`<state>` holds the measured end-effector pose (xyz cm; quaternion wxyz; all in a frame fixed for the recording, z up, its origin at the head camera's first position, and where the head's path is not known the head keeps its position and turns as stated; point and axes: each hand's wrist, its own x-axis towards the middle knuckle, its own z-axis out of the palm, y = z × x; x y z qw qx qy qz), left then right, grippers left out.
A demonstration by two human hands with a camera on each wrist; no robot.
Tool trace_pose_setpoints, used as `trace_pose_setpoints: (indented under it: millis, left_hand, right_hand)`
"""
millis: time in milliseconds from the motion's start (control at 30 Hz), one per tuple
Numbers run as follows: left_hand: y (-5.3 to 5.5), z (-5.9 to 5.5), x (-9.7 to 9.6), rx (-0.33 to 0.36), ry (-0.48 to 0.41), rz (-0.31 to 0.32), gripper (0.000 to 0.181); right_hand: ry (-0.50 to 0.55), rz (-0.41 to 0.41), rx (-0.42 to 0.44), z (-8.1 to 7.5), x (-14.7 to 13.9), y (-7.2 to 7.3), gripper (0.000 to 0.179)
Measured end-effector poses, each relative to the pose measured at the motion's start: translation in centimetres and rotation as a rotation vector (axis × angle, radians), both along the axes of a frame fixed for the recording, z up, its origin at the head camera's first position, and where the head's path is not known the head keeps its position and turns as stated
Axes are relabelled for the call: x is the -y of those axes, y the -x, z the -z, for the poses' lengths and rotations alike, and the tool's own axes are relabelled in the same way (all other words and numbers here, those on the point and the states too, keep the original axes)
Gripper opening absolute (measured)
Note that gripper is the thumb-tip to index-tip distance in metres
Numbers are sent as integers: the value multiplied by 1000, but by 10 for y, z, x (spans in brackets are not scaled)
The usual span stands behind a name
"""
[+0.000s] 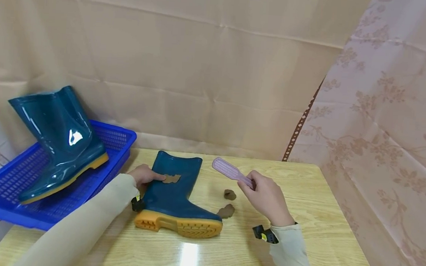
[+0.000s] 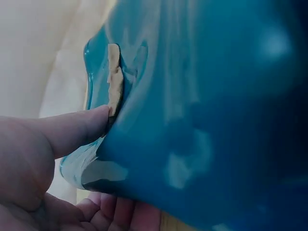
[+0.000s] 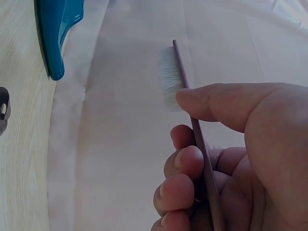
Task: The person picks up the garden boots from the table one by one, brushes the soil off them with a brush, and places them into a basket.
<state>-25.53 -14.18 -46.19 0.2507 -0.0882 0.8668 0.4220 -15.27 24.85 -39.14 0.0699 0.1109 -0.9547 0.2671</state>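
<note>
A dark teal rain boot [image 1: 169, 192] with a yellow sole lies on its side on the table. My left hand [image 1: 144, 175] grips its shaft, thumb on top and fingers tucked underneath. The thumb tip touches a thin, ragged brown patch [image 2: 115, 79] stuck to the shaft. To the right, my right hand [image 1: 267, 194] holds a purple scrub brush [image 1: 229, 169] by its handle, raised off the boot. In the right wrist view the thumb presses along the brush's back, and its pale bristles [image 3: 169, 77] face left.
Two brown clumps lie on the wooden table [image 1: 303, 221] by the boot's toe, a small one [image 1: 229, 194] and a larger one [image 1: 226, 211]. At left, a second teal boot [image 1: 62, 139] leans in a blue plastic basket [image 1: 5, 180]. Cloth curtains [image 1: 203, 66] hang behind and at right.
</note>
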Motion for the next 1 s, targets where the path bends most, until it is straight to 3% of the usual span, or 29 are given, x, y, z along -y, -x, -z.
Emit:
trace_pose_setpoints:
  millis: [167,300,467,633,933,1000]
  left_hand:
    - [-1,-6,-9,-28,48,19,70]
    - [-3,-10,-13,-34,-25,11,67]
    - [-2,-11,-9,37,-147,-6,67]
    - [2,-6,0,129,-189,-11,74]
    - [3,-11,-4,105,-134,-12,74]
    - [1,-11,-5,125,-161,-20,75]
  right_hand:
    - [2,0,0,-1,-2,-1,24]
    - [0,-6,0,-2,-4,-1,24]
    - [4,-4,-2,-3,-5,-1,24]
    - [4,-4,2,-2,-5,-1,24]
    - [-5,-7,-12,-3,-6,-1,24]
    - [-5,-7,-5,-3,-6,-1,24]
